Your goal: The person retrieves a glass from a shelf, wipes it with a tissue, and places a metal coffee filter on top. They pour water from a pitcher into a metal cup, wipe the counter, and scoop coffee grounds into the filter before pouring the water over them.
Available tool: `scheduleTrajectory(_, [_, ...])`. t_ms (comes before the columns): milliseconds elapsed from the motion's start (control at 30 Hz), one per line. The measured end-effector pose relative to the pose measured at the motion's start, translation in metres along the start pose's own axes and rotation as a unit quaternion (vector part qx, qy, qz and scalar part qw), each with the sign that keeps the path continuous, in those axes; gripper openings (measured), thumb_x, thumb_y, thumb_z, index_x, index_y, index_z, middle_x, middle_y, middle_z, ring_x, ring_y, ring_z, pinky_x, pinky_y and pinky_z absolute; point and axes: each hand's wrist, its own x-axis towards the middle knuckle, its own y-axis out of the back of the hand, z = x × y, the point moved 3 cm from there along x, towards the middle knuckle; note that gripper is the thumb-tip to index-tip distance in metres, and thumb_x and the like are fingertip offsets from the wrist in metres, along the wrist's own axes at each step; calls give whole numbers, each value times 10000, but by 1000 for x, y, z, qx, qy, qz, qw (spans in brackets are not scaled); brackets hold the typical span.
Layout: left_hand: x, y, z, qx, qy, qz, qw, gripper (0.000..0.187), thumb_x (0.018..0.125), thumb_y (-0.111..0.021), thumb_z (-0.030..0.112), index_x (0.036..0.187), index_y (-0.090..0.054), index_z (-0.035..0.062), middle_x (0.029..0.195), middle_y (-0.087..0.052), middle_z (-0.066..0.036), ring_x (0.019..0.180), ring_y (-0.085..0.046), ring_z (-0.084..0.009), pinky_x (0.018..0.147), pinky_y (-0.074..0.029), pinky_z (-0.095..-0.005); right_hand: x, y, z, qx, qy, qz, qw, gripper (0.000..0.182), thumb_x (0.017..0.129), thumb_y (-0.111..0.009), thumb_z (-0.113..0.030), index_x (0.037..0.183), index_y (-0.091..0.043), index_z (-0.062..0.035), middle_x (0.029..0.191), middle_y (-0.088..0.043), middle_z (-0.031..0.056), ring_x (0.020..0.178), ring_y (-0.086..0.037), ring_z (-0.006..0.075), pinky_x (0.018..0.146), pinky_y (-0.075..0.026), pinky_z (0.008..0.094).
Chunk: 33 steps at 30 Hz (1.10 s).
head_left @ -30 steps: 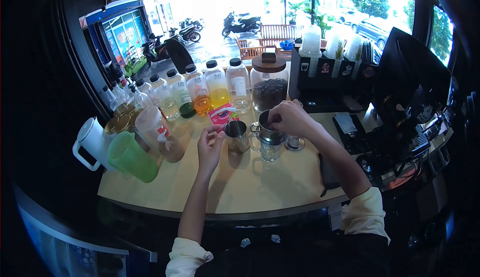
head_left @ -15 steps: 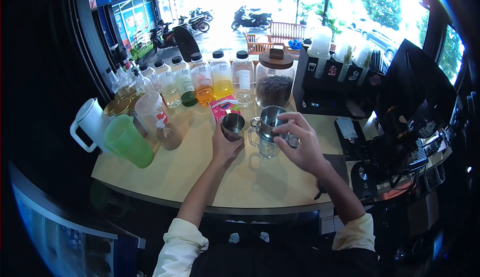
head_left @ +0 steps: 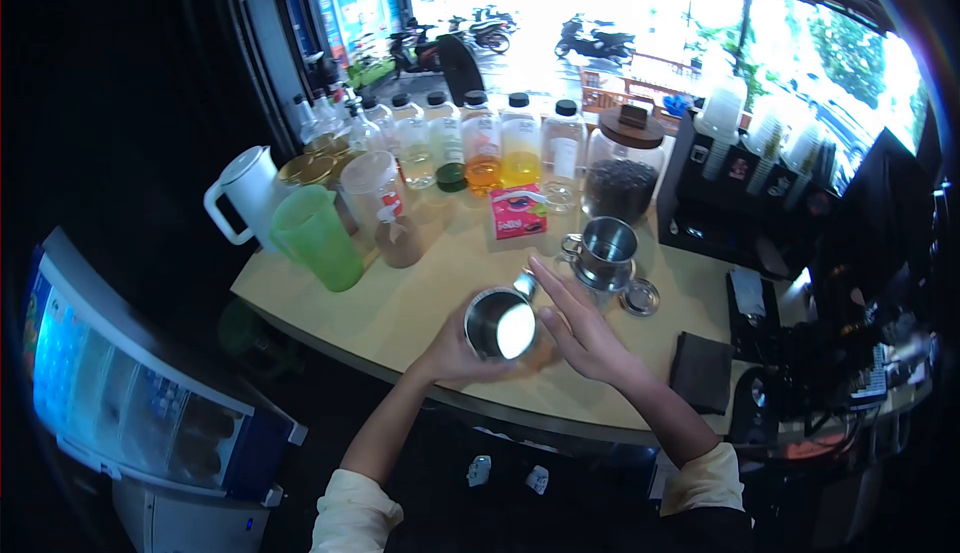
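Note:
My left hand [head_left: 450,348] is wrapped round a stainless steel cup [head_left: 485,325], its mouth tilted up towards me above the counter's front part. Inside the cup a bright white patch shows. Just right of it, my right hand [head_left: 585,338] has its fingers stretched out, the fingertips close to the rim, and holds nothing. Beyond that hand a metal drip coffee filter [head_left: 608,243] sits on a glass mug, which is mostly hidden by the hand and filter. A small round metal lid [head_left: 640,297] lies on the counter to the filter's right.
Behind stand a pink tissue pack [head_left: 518,213], several black-capped bottles [head_left: 520,143] and a jar of dark beans [head_left: 622,178]. To the left are a green pitcher [head_left: 318,241], a white jug [head_left: 245,198] and a clear plastic pitcher [head_left: 385,208]. A dark folded cloth [head_left: 700,373] lies right.
My left hand has brought the steel cup nearer to me and tilted it. My right hand has left the drip filter and moved beside the cup. The view has shifted.

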Motion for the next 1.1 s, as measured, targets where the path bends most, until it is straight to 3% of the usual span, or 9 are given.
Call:
scheduleTrajectory(100, [-22,-1,16,-32,50,-69,996,859,571,-846,164,1297,-403,40,1200,-533,-94,1145,-500,-185,1000,-372,-355,-1,-18,9,129,-26,-7,991,401,965,-440,-199,1313,-392,-6,1106,-505,166,1044,-516,266,924,-399,369])
scheduleTrajectory(200, [-35,8,15,-51,51,-87,994,874,576,-841,163,1310,-383,38,1205,-523,-93,1140,-502,-189,999,-370,-355,-3,-34,11,392,-126,-55,910,162,955,-474,-204,946,-491,-43,865,-489,3,839,-478,69,756,-408,253])
scheduleTrajectory(400, [-47,27,10,-102,130,-110,980,937,606,-826,125,1380,-303,49,1293,-456,-97,1201,-463,-202,1028,-349,-373,5,-64,19,518,-175,-14,837,139,932,-530,-180,854,-470,-82,772,-495,-18,728,-470,67,672,-382,230])
scheduleTrajectory(533, [-50,74,-1,-182,47,-12,982,771,740,-698,26,1393,-292,65,1347,-402,-88,1277,-372,-218,1059,-314,-384,12,-96,38,537,-178,77,821,167,940,-523,-173,814,-451,-90,732,-506,-5,677,-496,84,648,-393,234])
scheduleTrajectory(600, [-62,118,-14,-172,104,192,961,716,769,-673,25,1385,-309,40,1362,-370,-93,1297,-345,-232,1065,-289,-366,17,-111,43,527,-174,109,824,176,939,-525,-173,805,-446,-92,724,-504,-2,668,-502,86,645,-395,236])
scheduleTrajectory(667, [-79,165,-29,-20,61,404,912,641,835,-632,84,1380,-298,33,1375,-335,-128,1260,-361,-245,1061,-281,-375,18,-127,43,467,-209,144,847,167,942,-503,-146,806,-435,-78,695,-468,6,699,-525,120,694,-414,277])
scheduleTrajectory(767, [-87,208,-42,21,44,512,857,611,890,-587,195,1389,-283,21,1375,-331,-155,1301,-308,-257,1066,-259,-374,20,-149,48,447,-195,179,855,183,944,-503,-145,791,-425,-82,682,-463,1,691,-522,119,691,-414,270])
scheduleTrajectory(900, [-76,243,-72,16,51,493,869,638,924,-526,321,1400,-250,-2,1382,-318,-177,1332,-255,-269,1081,-224,-365,19,-172,51,419,-184,223,861,193,944,-508,-153,783,-421,-95,677,-454,-12,666,-479,95,683,-390,251])
scheduleTrajectory(1100, [-47,296,-83,-132,37,477,868,691,910,-512,437,1372,-300,-32,1363,-367,-165,1271,-371,-264,1029,-320,-346,13,-181,33,389,-181,247,869,230,940,-518,-182,747,-431,-95,668,-476,-14,670,-505,88,650,-389,240])
